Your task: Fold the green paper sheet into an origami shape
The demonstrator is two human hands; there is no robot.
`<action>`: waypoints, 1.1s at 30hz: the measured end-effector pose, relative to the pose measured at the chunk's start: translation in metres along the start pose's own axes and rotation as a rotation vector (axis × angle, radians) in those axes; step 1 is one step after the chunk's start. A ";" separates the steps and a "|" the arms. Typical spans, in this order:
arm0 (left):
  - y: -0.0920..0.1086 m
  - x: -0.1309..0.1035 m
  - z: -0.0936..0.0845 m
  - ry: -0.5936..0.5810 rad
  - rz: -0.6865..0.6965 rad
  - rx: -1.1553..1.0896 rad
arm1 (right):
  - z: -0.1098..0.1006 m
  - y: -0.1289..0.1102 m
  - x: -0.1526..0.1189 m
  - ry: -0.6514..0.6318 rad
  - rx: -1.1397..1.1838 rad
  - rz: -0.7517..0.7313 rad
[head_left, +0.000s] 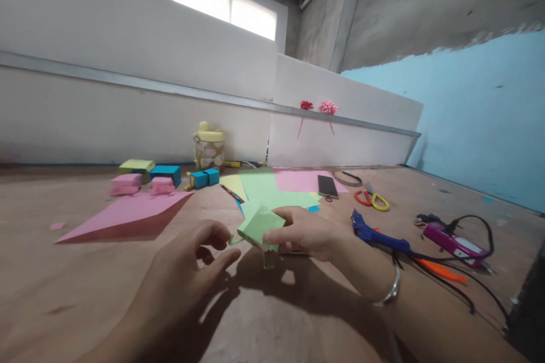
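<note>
Your right hand [306,232] grips the folded green paper [259,227], with the fingers [276,235] closed on its right edge and the piece held just above the surface [85,295]. Your left hand [191,264] sits just beside the paper's left edge; its fingers are curled but hold nothing, and whether a fingertip touches the paper cannot be told. A bracelet [394,289] circles your right wrist. Behind the folded piece lie flat green sheets [272,190], a pink sheet [298,180] and a phone [327,186]. To your right lie a blue glue gun [374,235], scissors [372,199] and a pink device [453,243] with a black cable. To your left lie a large pink sheet [123,215] and small paper boxes [149,177].
</note>
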State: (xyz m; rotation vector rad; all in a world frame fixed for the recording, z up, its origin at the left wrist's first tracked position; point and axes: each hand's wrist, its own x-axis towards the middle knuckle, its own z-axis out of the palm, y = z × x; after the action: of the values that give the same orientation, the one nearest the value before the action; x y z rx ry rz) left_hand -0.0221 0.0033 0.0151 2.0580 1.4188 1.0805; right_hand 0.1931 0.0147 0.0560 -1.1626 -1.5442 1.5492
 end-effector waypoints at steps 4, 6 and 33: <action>-0.006 0.005 0.000 -0.016 -0.012 0.006 | 0.004 0.002 0.000 -0.011 -0.020 0.015; -0.007 0.005 0.001 -0.012 -0.009 -0.005 | 0.007 0.002 0.000 -0.012 -0.030 0.010; 0.002 -0.006 0.011 0.057 -0.014 0.115 | 0.013 0.001 -0.003 0.196 -0.445 -0.153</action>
State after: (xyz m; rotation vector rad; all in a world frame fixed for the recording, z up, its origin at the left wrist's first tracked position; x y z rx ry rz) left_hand -0.0135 -0.0015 0.0074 2.1081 1.5553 1.0828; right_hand 0.1823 0.0064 0.0542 -1.3510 -1.8463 0.9853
